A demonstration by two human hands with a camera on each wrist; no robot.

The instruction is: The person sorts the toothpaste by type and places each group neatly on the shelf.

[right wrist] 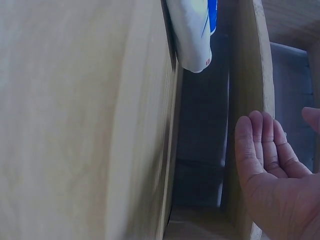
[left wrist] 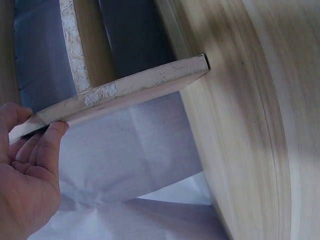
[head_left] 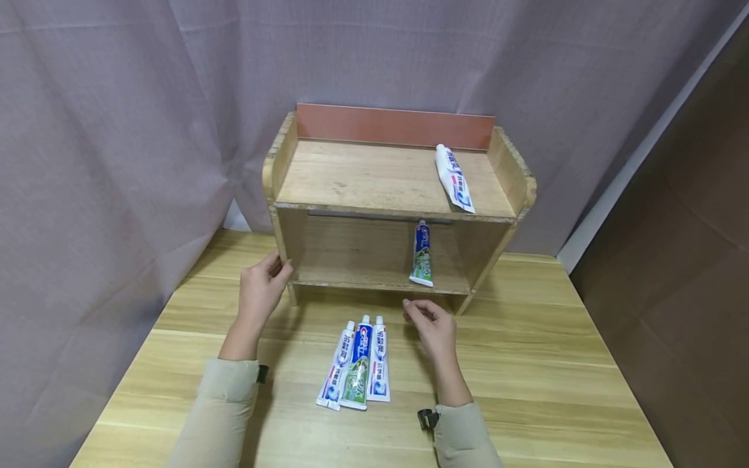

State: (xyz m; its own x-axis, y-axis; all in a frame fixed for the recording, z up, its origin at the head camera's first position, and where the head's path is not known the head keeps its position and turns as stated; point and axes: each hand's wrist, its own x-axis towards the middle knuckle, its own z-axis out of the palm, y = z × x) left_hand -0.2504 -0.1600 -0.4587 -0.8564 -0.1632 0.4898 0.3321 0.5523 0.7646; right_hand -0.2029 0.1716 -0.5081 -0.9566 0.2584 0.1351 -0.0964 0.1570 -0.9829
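My left hand (head_left: 261,290) grips the left side panel of a small two-tier wooden shelf (head_left: 363,177). In the left wrist view, the thumb and fingers of that hand (left wrist: 32,172) lie on opposite faces of the panel (left wrist: 145,75). Just below the lower tier's front edge, my right hand (head_left: 435,328) holds nothing, its fingers extended in the right wrist view. A white toothpaste tube (head_left: 454,179) lies on the upper tier at right. A blue-green toothpaste tube (head_left: 421,255) lies on the lower tier, above the right hand.
On the wood-grain table (head_left: 544,364), in front of the shelf, a blue-green toothpaste tube (head_left: 357,365) lies between two white ones, the left tube (head_left: 336,370) and the right tube (head_left: 379,367). A grey curtain (head_left: 146,130) hangs behind; a brown surface (head_left: 673,227) stands at right.
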